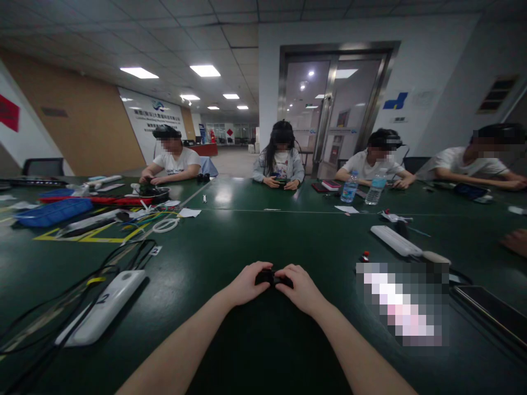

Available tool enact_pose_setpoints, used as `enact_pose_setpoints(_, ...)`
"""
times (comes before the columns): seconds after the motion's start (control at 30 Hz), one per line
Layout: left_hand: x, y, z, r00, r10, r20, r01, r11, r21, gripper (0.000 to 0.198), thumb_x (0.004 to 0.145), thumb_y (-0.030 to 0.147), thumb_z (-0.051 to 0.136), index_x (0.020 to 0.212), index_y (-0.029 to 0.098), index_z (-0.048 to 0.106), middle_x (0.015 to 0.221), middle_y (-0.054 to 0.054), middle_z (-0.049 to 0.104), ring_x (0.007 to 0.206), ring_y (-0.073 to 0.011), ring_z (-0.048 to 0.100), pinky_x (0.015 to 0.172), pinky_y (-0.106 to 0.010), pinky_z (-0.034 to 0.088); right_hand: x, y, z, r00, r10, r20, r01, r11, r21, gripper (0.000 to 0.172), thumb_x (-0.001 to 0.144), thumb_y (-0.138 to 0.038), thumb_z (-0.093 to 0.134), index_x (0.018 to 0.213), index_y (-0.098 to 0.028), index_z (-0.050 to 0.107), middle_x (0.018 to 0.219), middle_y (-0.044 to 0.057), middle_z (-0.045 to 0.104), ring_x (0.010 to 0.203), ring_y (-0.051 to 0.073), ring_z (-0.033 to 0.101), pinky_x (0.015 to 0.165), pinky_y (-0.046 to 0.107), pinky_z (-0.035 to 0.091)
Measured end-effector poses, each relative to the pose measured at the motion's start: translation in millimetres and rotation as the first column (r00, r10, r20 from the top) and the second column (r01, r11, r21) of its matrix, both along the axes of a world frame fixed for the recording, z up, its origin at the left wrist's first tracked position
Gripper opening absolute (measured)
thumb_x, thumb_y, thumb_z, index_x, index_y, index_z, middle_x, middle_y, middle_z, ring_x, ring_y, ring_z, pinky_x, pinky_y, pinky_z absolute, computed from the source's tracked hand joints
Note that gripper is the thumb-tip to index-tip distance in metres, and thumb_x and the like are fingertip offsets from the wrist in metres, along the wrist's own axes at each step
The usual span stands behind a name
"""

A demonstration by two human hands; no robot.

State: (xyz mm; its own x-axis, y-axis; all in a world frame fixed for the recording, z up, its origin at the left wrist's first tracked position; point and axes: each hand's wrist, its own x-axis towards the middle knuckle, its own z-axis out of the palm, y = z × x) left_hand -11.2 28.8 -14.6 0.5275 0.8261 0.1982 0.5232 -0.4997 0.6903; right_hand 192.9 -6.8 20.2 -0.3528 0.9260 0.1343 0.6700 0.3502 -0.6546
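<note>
Both my hands rest together on the dark green table (255, 236), a little in front of me at the centre. My left hand (246, 282) is curled, with its fingers closed on the left end of a small black object (272, 277). My right hand (302, 288) grips the right end of the same object with bent fingers. The object is small and dark, and mostly covered by my fingers, so I cannot make out what it is. My bare forearms run back toward the bottom edge.
A white power strip (105, 310) with black cables lies at my left, another white strip (396, 241) at my right, and a dark phone (492, 312) at the right edge. A blue tray (53, 211), two water bottles (349, 187) and several seated people line the far side.
</note>
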Motion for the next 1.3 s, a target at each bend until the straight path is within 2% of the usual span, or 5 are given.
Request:
enact_pose_setpoints(0.3, 1.7, -2.1, 7.6, 1.000, -0.016, -0.017, 0.016, 1.000, -0.009, 0.044, 0.078, 0.028, 0.058, 0.121, 0.023, 0.052, 0.121, -0.006, 0.055, 0.111, -0.0197, 0.050, 0.099, -0.037, 0.038, -3.4, 2.7, -4.5, 1.000, -0.014, 0.020, 0.014, 1.000, -0.016, 0.021, 0.076, -0.029, 0.060, 0.096, -0.027, 0.064, 0.096, 0.001, 0.061, 0.095, 0.021, 0.052, 0.084, 0.037, 0.041)
enact_pose_setpoints(0.43, 2.5, -3.0, 10.9, 0.999, -0.034, -0.031, 0.034, 0.999, 0.007, 0.039, 0.078, 0.024, 0.057, 0.116, 0.023, 0.055, 0.118, -0.006, 0.056, 0.108, -0.0192, 0.051, 0.098, -0.037, 0.039, -0.8, 8.6, -7.1, 0.980, -0.109, -0.165, 0.104, 0.994, -0.040, 0.018, 0.076, -0.031, 0.058, 0.092, -0.024, 0.062, 0.096, 0.002, 0.060, 0.092, 0.020, 0.054, 0.082, 0.035, 0.043)
enact_pose_setpoints(0.6, 2.1, -8.4, 20.1, 0.998, -0.033, -0.056, 0.030, 0.998, -0.054, 0.040, 0.080, 0.026, 0.055, 0.120, 0.024, 0.053, 0.123, -0.004, 0.053, 0.111, -0.0193, 0.049, 0.099, -0.038, 0.038, 32.4, 30.9, -20.0, 0.553, -0.594, -0.583, 0.539, 0.790, -0.293, 0.038, 0.077, -0.043, 0.053, 0.108, -0.021, 0.054, 0.106, 0.006, 0.060, 0.096, 0.020, 0.057, 0.078, 0.031, 0.048)
enact_pose_setpoints(0.67, 1.5, -9.2, 21.4, 0.998, -0.035, -0.056, 0.031, 0.997, -0.071, 0.040, 0.081, 0.028, 0.053, 0.121, 0.025, 0.052, 0.124, -0.004, 0.052, 0.112, -0.0194, 0.049, 0.099, -0.038, 0.038, 47.4, 39.5, -29.2, 0.425, -0.654, -0.626, 0.587, 0.726, -0.360, 0.044, 0.075, -0.046, 0.054, 0.110, -0.021, 0.053, 0.107, 0.006, 0.061, 0.095, 0.021, 0.058, 0.073, 0.030, 0.050)
enact_pose_setpoints(1.3, 0.2, -9.4, 19.4, 0.999, -0.033, -0.042, 0.028, 0.994, -0.108, 0.040, 0.083, 0.029, 0.053, 0.122, 0.027, 0.051, 0.125, -0.003, 0.050, 0.113, -0.0202, 0.048, 0.098, -0.037, 0.038, 58.5, 46.7, -42.5, 0.361, -0.650, -0.669, 0.515, 0.737, -0.438, 0.048, 0.066, -0.048, 0.063, 0.105, -0.021, 0.056, 0.111, 0.008, 0.061, 0.100, 0.022, 0.058, 0.071, 0.029, 0.051)
